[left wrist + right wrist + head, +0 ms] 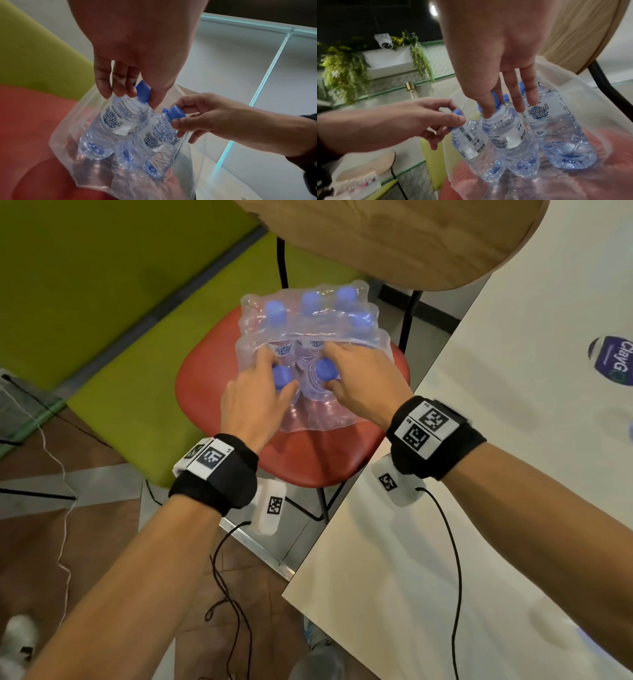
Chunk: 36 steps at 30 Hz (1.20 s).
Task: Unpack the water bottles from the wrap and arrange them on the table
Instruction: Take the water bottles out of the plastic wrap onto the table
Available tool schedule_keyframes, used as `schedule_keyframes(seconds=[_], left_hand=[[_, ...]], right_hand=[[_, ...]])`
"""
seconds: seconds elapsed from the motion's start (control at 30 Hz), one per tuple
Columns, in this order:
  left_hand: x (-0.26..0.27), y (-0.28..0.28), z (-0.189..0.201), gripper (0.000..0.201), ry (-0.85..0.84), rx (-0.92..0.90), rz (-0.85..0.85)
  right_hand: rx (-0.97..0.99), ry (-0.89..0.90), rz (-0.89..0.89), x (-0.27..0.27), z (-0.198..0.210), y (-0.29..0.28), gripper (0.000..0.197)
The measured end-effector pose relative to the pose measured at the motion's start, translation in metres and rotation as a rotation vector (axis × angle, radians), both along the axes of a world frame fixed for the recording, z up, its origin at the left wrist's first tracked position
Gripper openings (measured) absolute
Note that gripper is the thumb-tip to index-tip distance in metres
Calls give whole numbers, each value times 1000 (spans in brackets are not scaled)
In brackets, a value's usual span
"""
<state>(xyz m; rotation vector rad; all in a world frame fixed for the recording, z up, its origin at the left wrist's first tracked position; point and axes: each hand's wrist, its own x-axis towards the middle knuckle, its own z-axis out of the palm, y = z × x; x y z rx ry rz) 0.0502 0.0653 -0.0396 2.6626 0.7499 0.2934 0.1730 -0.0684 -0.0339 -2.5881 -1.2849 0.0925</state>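
Observation:
A pack of small water bottles point(310, 302) with blue caps stands in torn clear wrap point(308, 416) on a red chair seat point(308, 463). My left hand point(279, 373) grips the neck and cap of the near-left bottle point(120, 121). My right hand point(330, 368) pinches the cap of the bottle beside it point(159, 136). Both bottles stand upright inside the opened front of the wrap. In the right wrist view my right hand point(498, 106) curls its fingers over one cap, and my left hand point(452, 119) holds the neighbouring bottle point(471, 143). Several bottles behind remain covered by wrap.
A white table point(479, 525) runs along the right, its corner close to the chair. A blue-labelled object point(613, 361) lies at its far right edge. The chair's wooden back point(394, 241) rises behind the pack. A green bench point(102, 302) is on the left.

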Motion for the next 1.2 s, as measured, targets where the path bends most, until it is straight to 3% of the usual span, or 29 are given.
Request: schedule_keyframes(seconds=[0.1, 0.23, 0.4, 0.6, 0.8, 0.93, 1.2], left_hand=[[-6, 4, 5, 33, -13, -19, -26], [-7, 2, 17, 28, 13, -97, -109], [-9, -6, 10, 27, -23, -129, -132], [-15, -14, -8, 50, -59, -190, 20], [-22, -31, -35, 68, -151, -427, 76], [-20, -35, -40, 80, -164, -426, 111], [-22, -31, -33, 64, -178, -391, 152]], right_hand=[[49, 2, -55, -2, 7, -7, 28], [78, -29, -133, -9, 13, -12, 46], [146, 57, -150, -20, 2, -19, 44], [263, 199, -171, -17, -13, -23, 44], [308, 452, -52, -26, -39, -31, 76], [321, 498, -97, -27, -48, -26, 92], [386, 479, -244, -37, -54, -23, 79]])
